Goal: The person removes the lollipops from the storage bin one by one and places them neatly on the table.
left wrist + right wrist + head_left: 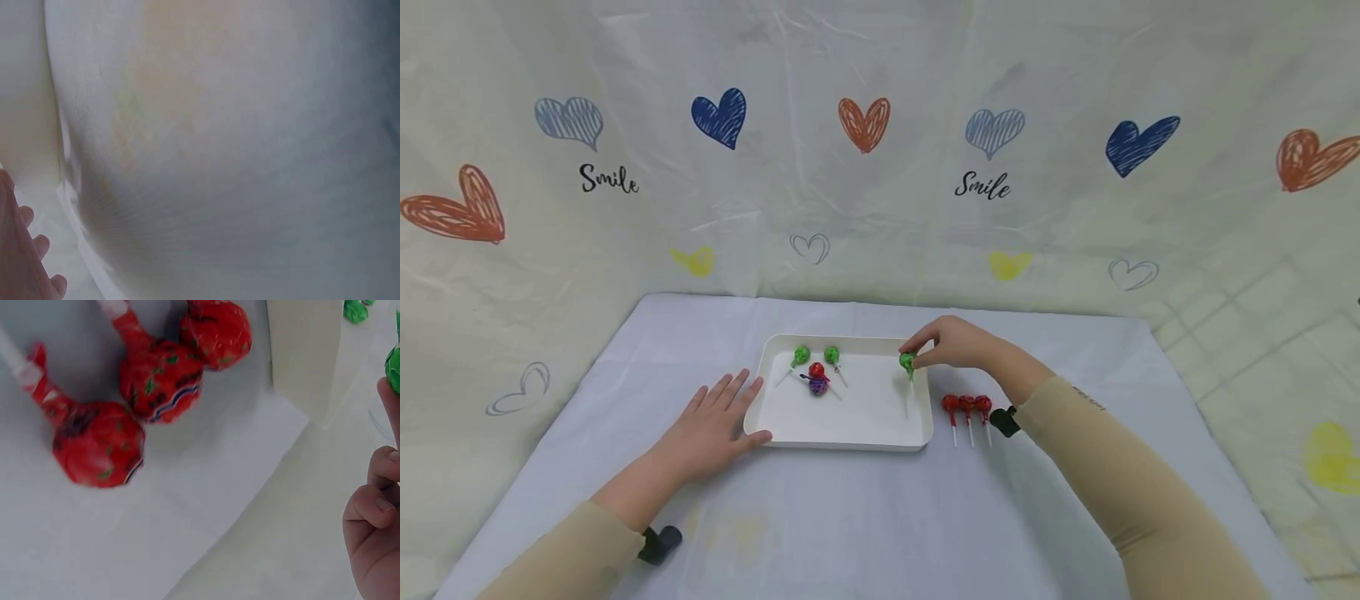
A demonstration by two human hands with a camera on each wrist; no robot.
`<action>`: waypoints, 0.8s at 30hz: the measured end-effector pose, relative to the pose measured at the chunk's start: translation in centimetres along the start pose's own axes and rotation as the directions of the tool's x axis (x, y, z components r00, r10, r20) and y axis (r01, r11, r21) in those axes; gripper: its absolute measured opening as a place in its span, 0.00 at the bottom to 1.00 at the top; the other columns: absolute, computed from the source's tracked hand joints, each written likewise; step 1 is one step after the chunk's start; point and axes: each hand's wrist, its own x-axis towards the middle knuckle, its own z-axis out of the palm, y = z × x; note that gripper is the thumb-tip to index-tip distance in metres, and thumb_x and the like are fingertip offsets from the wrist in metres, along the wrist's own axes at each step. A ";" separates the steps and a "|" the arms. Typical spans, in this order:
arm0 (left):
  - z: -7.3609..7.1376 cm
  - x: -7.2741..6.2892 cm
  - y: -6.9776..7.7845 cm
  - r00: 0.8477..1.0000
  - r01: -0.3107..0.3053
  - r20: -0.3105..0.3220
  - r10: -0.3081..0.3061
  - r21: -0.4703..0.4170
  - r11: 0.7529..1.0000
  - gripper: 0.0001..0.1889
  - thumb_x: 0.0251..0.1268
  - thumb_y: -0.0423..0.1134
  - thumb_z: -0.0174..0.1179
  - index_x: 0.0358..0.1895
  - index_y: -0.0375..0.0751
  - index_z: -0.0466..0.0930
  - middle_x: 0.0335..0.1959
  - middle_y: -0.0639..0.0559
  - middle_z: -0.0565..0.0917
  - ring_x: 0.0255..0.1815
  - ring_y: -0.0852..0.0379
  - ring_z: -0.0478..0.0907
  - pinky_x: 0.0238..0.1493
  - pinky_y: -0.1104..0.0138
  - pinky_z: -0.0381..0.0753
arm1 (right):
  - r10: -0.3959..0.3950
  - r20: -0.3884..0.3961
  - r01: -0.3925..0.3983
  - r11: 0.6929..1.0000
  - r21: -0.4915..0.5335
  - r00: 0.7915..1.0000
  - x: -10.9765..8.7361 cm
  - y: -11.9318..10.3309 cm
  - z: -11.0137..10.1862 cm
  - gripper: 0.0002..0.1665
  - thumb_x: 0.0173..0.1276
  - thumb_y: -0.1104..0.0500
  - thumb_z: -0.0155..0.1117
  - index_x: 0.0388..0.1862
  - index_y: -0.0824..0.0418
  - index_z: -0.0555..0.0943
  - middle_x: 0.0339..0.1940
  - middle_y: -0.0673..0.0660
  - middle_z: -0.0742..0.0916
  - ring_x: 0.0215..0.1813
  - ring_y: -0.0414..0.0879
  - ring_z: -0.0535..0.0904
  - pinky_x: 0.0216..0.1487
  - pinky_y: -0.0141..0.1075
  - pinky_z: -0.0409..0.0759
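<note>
My right hand (953, 342) pinches a green-wrapped lollipop (907, 362) by its round head over the right end of the white tray (842, 435), its stick hanging down. In the right wrist view the same green lollipop (392, 370) shows at the fingertips. With fingers spread, my left hand (711, 429) rests at the tray's left edge, thumb along the near corner. Inside the tray's left half lie two green lollipops (802, 355), a red lollipop (817, 370) and a purple lollipop (818, 387), the last two close together.
Several red lollipops (967, 403) lie in a row on the white cloth just right of the tray, sticks toward me. A dark wrist camera (1004, 421) hangs under the right wrist beside them. Behind the table rises a pale curtain (910, 225) printed with hearts.
</note>
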 end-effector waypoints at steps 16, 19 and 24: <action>0.2 0.1 0.0 1.000 0.007 -0.001 -0.007 0.014 1.000 0.50 0.65 0.69 0.54 0.80 0.43 0.47 0.80 0.39 0.47 0.79 0.35 0.42 0.74 0.37 0.40 | 0.098 -0.002 -0.098 0.995 0.026 0.995 -6.2 5.1 -1.6 0.16 0.65 0.55 0.71 0.52 0.47 0.88 0.52 0.50 0.87 0.45 0.46 0.79 0.45 0.40 0.79; 0.2 0.0 0.0 1.000 0.004 -0.004 -0.004 0.005 1.000 0.50 0.65 0.69 0.54 0.80 0.43 0.47 0.81 0.39 0.47 0.79 0.36 0.42 0.74 0.37 0.40 | 0.127 0.003 -0.127 0.992 0.023 0.992 -7.6 6.3 -1.8 0.16 0.66 0.55 0.71 0.53 0.49 0.88 0.53 0.51 0.87 0.49 0.48 0.79 0.47 0.42 0.80; 0.4 0.1 0.0 1.000 -0.010 -0.022 0.010 -0.004 1.000 0.50 0.64 0.70 0.54 0.80 0.44 0.48 0.80 0.39 0.48 0.79 0.36 0.43 0.74 0.38 0.40 | 0.162 0.003 -0.162 0.987 0.022 0.987 -9.6 7.9 -2.0 0.17 0.66 0.55 0.70 0.54 0.51 0.87 0.55 0.53 0.87 0.56 0.53 0.79 0.48 0.41 0.80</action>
